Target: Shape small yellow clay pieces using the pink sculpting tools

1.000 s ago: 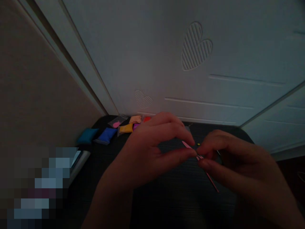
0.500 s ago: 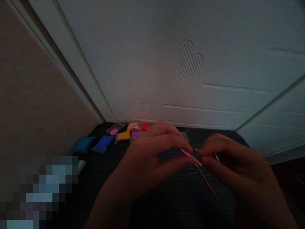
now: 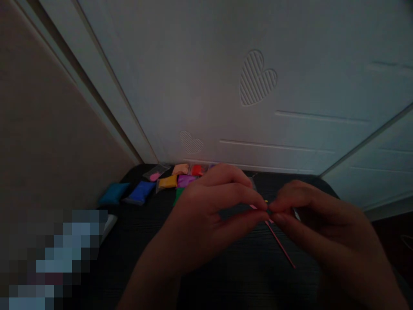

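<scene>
My left hand (image 3: pixel 213 219) and my right hand (image 3: pixel 322 224) meet at their fingertips above the dark table. Thumb and forefinger of each are pinched together; whatever they hold is too small and dark to make out. Beyond the left fingertips parts of a flat pink strip (image 3: pixel 253 207) show, its middle covered by the fingers. A thin pinkish stick (image 3: pixel 280 244) runs from there toward the near right. A tiny yellow bit (image 3: pixel 266 201) sits just past the fingertips. Beside the right fingers a small silvery thing (image 3: pixel 296 214) shows, mostly hidden.
Packets of coloured, clay-like material lie at the back left: teal (image 3: pixel 113 193), blue (image 3: pixel 140 192), yellow (image 3: pixel 167 182), purple (image 3: pixel 186 180), red (image 3: pixel 197 170) and others. A white panel (image 3: pixel 206 86) with embossed hearts rises behind the dark table (image 3: pixel 226 280). The lower left is pixelated.
My left hand has moved slightly right, closing the gap to the right fingertips. Its fingers now cover more of the pink strip. The view has shifted a little.
</scene>
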The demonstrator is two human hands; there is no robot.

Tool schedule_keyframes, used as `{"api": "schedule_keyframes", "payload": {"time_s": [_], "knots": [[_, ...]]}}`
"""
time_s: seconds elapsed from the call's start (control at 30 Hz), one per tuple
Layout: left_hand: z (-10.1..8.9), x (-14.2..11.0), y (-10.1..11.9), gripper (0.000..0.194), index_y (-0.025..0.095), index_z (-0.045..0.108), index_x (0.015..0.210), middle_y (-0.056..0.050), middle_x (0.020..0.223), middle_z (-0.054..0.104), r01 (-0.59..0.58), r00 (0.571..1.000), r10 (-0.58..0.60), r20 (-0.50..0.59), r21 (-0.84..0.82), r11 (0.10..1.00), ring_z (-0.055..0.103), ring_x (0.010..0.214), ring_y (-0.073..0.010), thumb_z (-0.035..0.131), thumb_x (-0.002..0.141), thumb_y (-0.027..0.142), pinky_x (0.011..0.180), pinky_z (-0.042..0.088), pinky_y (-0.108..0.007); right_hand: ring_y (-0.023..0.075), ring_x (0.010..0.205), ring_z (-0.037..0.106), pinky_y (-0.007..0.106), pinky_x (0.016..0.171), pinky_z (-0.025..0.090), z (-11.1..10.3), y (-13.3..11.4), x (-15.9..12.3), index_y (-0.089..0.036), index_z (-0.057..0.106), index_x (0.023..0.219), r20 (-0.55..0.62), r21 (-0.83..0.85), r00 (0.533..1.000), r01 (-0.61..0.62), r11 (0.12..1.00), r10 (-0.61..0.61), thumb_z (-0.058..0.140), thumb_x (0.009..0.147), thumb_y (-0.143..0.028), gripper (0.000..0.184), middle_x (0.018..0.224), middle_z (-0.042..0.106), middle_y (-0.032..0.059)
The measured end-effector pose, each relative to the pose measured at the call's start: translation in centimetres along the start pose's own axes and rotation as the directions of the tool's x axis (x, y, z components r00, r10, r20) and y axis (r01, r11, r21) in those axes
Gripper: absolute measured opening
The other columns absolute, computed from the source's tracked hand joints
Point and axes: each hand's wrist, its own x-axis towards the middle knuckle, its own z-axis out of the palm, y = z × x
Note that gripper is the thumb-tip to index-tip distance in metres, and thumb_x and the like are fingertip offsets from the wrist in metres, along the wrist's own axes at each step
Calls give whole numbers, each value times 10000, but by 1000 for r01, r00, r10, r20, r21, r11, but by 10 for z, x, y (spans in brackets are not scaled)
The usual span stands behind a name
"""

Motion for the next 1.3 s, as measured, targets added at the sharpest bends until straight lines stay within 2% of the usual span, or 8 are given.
{"api": "schedule_keyframes", "payload": {"time_s": [0.23,0.4,0.57,0.77,1.1,1.3], "knots": [[0,0,0,48,187,615,763,-23,804,561,-38,999,38,2,51,998,533,824,-138,583,729,180,793,426,-277,89,634,534,206,534,398,2,4,0,-286,582,822,-31,12,999,37,999,-37,591,744,-191,123,705,541,-47],[-2,0,4,59,207,619,766,-14,789,565,-108,993,116,-27,207,972,531,841,-140,586,725,178,775,437,-273,81,631,527,218,572,409,-3,4,-4,-279,588,857,-79,-15,994,70,997,-71,590,748,-200,135,741,522,-42],[-2,0,15,100,245,623,701,9,752,570,-107,982,153,-110,342,934,525,868,-139,574,728,162,783,444,-269,131,786,531,244,620,423,-5,4,-3,-274,587,868,-70,-28,987,145,989,-146,611,722,-171,180,842,520,-15],[-2,-1,19,107,237,630,689,7,771,567,-129,982,165,-91,310,942,519,889,-137,570,733,160,813,442,-264,161,846,532,269,648,428,-5,4,-7,-277,592,856,-95,-53,969,226,973,-230,616,704,-124,217,888,529,-2],[-4,-2,18,63,222,619,732,3,785,569,-146,987,158,-24,261,954,533,869,-131,564,746,193,837,436,-268,164,833,543,278,618,427,-6,2,-7,-276,600,806,-86,-89,973,208,974,-216,602,707,-130,176,884,547,-9],[-4,-2,17,66,227,617,736,-7,776,570,-122,991,131,-28,211,970,536,864,-143,557,752,204,827,446,-283,184,831,550,300,639,445,-7,2,-7,-274,603,822,-104,-73,970,213,974,-220,647,663,-148,207,877,555,3]]}}
